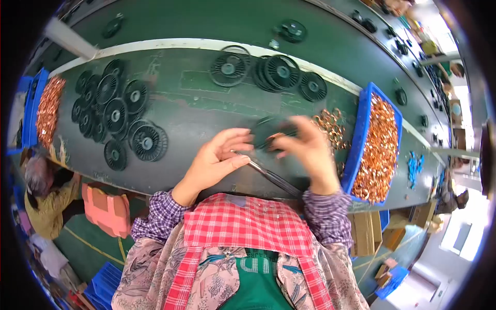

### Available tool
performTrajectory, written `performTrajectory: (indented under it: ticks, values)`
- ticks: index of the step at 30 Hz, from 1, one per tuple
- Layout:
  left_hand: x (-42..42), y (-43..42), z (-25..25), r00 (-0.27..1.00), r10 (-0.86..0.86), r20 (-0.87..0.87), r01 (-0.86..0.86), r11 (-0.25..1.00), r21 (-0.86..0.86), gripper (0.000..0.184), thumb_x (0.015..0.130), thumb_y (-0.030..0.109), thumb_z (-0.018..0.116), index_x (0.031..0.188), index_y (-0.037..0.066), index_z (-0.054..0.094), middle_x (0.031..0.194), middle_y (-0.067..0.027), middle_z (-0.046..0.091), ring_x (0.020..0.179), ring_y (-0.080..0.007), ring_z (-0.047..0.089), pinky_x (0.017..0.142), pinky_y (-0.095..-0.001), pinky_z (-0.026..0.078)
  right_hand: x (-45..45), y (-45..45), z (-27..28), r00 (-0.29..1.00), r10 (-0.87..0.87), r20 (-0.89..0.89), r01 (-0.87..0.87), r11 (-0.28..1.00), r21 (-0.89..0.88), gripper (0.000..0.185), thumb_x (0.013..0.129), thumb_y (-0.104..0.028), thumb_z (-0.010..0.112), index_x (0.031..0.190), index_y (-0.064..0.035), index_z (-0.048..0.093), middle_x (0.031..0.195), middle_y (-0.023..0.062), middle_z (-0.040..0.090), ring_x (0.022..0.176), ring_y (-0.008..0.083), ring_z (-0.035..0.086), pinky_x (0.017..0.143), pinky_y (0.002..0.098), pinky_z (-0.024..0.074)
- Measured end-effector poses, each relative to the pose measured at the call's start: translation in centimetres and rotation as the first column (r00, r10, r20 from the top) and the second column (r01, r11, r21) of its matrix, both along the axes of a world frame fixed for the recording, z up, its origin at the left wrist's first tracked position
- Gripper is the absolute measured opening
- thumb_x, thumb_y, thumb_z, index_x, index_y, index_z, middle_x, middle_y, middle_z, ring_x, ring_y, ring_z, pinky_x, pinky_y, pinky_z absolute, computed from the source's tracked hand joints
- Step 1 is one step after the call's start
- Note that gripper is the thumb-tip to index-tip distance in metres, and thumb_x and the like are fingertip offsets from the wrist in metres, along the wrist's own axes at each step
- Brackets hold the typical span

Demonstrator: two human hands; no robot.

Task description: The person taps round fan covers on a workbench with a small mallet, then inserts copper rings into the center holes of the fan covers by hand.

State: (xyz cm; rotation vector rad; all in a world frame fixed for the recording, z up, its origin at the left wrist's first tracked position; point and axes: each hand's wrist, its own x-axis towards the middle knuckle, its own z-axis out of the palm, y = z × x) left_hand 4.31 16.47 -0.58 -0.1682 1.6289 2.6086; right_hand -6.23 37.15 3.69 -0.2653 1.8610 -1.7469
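Note:
My left hand (212,163) has its fingers curled and its thumb over the metal end of a dark-handled tool (281,181), which slants down toward my right wrist. My right hand (310,152) is smeared by motion, fingers bent, with a copper-coloured ring (276,136) at its fingertips. Between both hands is a round black fan grille (263,126), blurred and partly covered by my right fingers. Loose copper-coloured rings (330,126) lie in a pile just beyond my right hand.
A blue bin (353,160) full of copper-coloured pieces stands at the right, another blue bin (32,116) at the far left. Black fan grilles (114,114) are heaped on the left; more grilles (282,72) lie along the pale ledge (181,44). A person (49,194) sits at left.

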Motion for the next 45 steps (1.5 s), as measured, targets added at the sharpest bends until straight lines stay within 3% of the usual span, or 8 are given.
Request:
performTrajectory:
  ticks: [3, 9, 14, 23, 26, 32, 40, 45]
  values:
    - [0.5, -2.3, -0.8, 0.992, 0.013, 0.127, 0.003, 0.992, -0.128, 0.030, 0.094, 0.007, 0.067, 0.123, 0.003, 0.059, 0.109, -0.0085, 0.070, 0.093, -0.0122, 0.067, 0.073, -0.0234, 0.053, -4.4, 2.5, 0.8, 0.861, -0.301, -0.409, 0.407, 0.891, 0.202, 0.022, 0.089, -0.001, 0.067, 0.111, -0.0011, 0.069, 0.103, 0.0054, 0.070, 0.089, 0.0146, 0.069, 0.075, 0.0256, 0.0537]
    - [2.7, -3.7, 0.4, 0.988, 0.153, 0.008, -0.137, 0.904, -0.405, 0.019, 0.093, 0.011, 0.069, 0.111, 0.006, 0.066, 0.098, -0.0043, 0.072, 0.081, -0.0081, 0.066, 0.063, -0.0210, 0.049, -11.1, 4.2, -6.8, 0.579, 0.138, -0.804, 0.456, 0.762, 0.460, 0.033, 0.096, -0.013, 0.061, 0.126, 0.0001, 0.063, 0.127, 0.0181, 0.065, 0.121, 0.0311, 0.060, 0.104, 0.0366, 0.0441]
    - [7.7, -11.5, 1.5, 0.796, 0.405, -0.450, -0.433, -0.139, -0.891, 0.064, 0.066, 0.025, 0.086, 0.122, 0.009, 0.059, 0.120, -0.0114, 0.059, 0.113, -0.0339, 0.052, 0.095, -0.0429, 0.044, -8.9, 4.3, -5.5, 0.584, 0.144, -0.799, 0.398, 0.807, 0.437, 0.032, 0.094, -0.014, 0.063, 0.124, -0.0018, 0.064, 0.134, 0.0192, 0.059, 0.124, 0.0338, 0.056, 0.104, 0.0403, 0.0442]
    - [9.1, -13.3, -1.0, 0.886, 0.210, -0.413, -0.309, -0.395, -0.865, 0.036, 0.087, 0.003, 0.065, 0.123, 0.003, 0.063, 0.122, -0.0126, 0.067, 0.112, -0.0307, 0.062, 0.103, -0.0446, 0.044, -3.9, 2.8, -1.4, 0.540, 0.102, -0.836, 0.459, 0.797, 0.394, 0.021, 0.089, -0.009, 0.069, 0.109, -0.0030, 0.070, 0.119, 0.0142, 0.067, 0.109, 0.0269, 0.064, 0.089, 0.0323, 0.0519]
    - [9.2, -12.6, 0.3, 0.806, 0.329, -0.491, -0.429, -0.247, -0.869, 0.029, 0.100, 0.009, 0.057, 0.126, -0.002, 0.061, 0.119, -0.0136, 0.068, 0.111, -0.0246, 0.063, 0.098, -0.0328, 0.047, -4.7, 5.9, -1.8, 0.532, 0.036, -0.846, 0.531, 0.764, 0.367, 0.016, 0.090, -0.008, 0.068, 0.104, -0.0021, 0.070, 0.108, 0.0127, 0.069, 0.098, 0.0251, 0.066, 0.083, 0.0321, 0.0523]
    - [4.6, -6.6, 2.5, 0.894, 0.446, 0.040, -0.439, 0.890, -0.124, 0.038, 0.105, 0.021, 0.049, 0.135, -0.002, 0.047, 0.141, -0.0148, 0.049, 0.114, -0.0327, 0.063, 0.083, -0.0493, 0.061, -3.3, 7.5, -3.1, 0.630, 0.036, -0.776, 0.495, 0.751, 0.437, 0.006, 0.088, -0.004, 0.067, 0.092, -0.0004, 0.068, 0.086, 0.0124, 0.065, 0.070, 0.0196, 0.062, 0.064, 0.0292, 0.0499]
    - [0.9, -0.5, -0.3, 0.955, -0.014, 0.295, -0.065, 0.965, 0.256, 0.042, 0.105, 0.025, 0.049, 0.136, -0.003, 0.047, 0.123, -0.0176, 0.061, 0.105, -0.0325, 0.069, 0.081, -0.0451, 0.062, -2.0, 2.1, -5.6, 0.467, 0.487, -0.738, 0.476, 0.565, 0.674, 0.012, 0.076, -0.011, 0.070, 0.084, -0.0038, 0.065, 0.093, 0.0131, 0.055, 0.090, 0.0325, 0.055, 0.078, 0.0438, 0.0439]
    - [0.8, -1.3, 0.2, 0.957, 0.035, 0.289, -0.086, 0.982, 0.167, 0.042, 0.105, 0.026, 0.049, 0.135, -0.004, 0.048, 0.119, -0.0183, 0.064, 0.102, -0.0301, 0.070, 0.080, -0.0429, 0.062, -1.7, 1.6, -5.0, 0.669, 0.255, -0.698, 0.216, 0.832, 0.511, 0.007, 0.078, -0.003, 0.066, 0.083, 0.0003, 0.061, 0.084, 0.0157, 0.059, 0.080, 0.0341, 0.060, 0.072, 0.0415, 0.0496]
